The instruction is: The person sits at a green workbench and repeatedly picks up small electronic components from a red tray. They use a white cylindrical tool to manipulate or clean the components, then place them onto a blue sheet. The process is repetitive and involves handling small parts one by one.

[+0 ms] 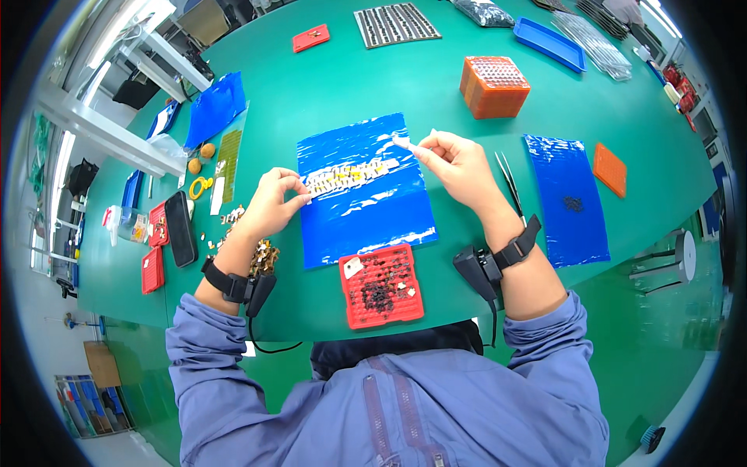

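Observation:
A blue sheet (366, 226) lies on the table in front of me, with a row of small white and yellow parts (352, 177) set close together across it. At the row's left end, my left hand (272, 204) has its thumb and index finger pinched around something too small to make out. My right hand (461, 167) is closed in a pinch on a small white piece (401, 142), held above the upper right of the sheet. Close to my body, a red tray (379, 288) holds many small dark parts and a few white ones.
Tweezers (510, 184) and a second blue sheet (566, 206) with a dark pile lie to the right, beside an orange tray (610, 170). Farther off stands an orange stack of trays (494, 87). A black phone (180, 229) and loose brass-coloured parts (264, 257) lie left.

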Demonstrator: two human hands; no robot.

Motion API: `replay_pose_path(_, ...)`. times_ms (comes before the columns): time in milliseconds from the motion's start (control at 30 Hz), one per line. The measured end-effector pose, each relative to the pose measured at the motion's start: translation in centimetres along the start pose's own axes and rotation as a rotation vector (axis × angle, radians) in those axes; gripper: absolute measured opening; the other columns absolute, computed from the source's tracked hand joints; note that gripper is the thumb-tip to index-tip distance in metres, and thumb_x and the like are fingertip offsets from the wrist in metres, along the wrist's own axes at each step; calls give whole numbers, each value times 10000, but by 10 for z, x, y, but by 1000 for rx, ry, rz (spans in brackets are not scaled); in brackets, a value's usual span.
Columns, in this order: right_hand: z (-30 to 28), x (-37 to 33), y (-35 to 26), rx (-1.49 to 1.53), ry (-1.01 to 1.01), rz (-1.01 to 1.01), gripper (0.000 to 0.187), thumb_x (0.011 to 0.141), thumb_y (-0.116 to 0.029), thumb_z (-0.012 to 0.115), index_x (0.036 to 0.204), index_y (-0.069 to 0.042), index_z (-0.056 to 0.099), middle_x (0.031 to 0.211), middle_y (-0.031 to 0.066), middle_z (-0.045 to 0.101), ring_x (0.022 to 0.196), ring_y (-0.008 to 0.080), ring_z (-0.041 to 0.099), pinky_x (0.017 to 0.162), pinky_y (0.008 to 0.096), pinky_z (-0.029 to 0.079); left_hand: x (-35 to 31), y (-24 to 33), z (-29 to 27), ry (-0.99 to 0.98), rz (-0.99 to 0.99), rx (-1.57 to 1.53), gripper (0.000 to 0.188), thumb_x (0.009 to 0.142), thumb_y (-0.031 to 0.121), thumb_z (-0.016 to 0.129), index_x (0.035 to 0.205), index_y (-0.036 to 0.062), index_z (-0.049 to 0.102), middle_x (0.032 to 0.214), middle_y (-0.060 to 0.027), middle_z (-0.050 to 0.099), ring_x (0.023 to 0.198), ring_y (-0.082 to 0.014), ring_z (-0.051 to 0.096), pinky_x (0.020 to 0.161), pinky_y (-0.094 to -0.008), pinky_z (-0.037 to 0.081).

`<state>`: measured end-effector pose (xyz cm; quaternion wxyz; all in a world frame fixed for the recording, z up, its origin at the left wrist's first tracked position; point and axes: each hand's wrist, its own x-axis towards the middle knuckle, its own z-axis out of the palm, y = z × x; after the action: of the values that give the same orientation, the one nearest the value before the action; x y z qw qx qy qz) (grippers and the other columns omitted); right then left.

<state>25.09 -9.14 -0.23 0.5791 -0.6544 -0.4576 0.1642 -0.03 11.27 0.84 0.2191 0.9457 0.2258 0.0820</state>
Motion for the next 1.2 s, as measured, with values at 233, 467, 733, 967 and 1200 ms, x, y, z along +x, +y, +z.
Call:
replay_pose_path(233,-1,0,3,65,-20,54,131,830,-135,650,822,-4,639,594,-11,547,546,35,452,486,215,371,-4,-4,7,42,38,0,108,775,152,690,829,80,632,1058,-124,506,1065,-304,437,949,-391,346)
replay_pose_path(467,0,0,3,33,-17,40,129,829,-131,653,816,-4,636,586,-15,533,543,32,439,479,214,360,-3,-5,10,70,28,8,136,767,149,696,848,86,605,1038,-125,506,1052,-309,437,936,-402,351)
replay_pose_path(733,0,1,5,26,-14,27,136,827,-139,656,810,-6,636,585,-9,536,538,37,442,480,220,366,-12,8,0,123,144,109,230,755,144,698,969,104,624,1053,-130,504,1073,-326,442,935,-420,354)
replay_pose_path(967,-1,-1,0,-25,-17,22,144,828,-146,655,818,-4,640,588,-2,543,540,42,451,486,223,375,-40,37,-2,59,330,526,330,795,190,653,1118,135,616,1180,-131,462,1179,-344,386,976,-464,319)
replay_pose_path(1200,-2,0,-3,-43,-20,37,151,828,-151,658,818,-1,640,594,2,550,543,43,455,488,221,377,-46,37,2,21,301,545,357,820,202,631,1164,115,592,1220,-147,444,1201,-352,364,987,-469,321)
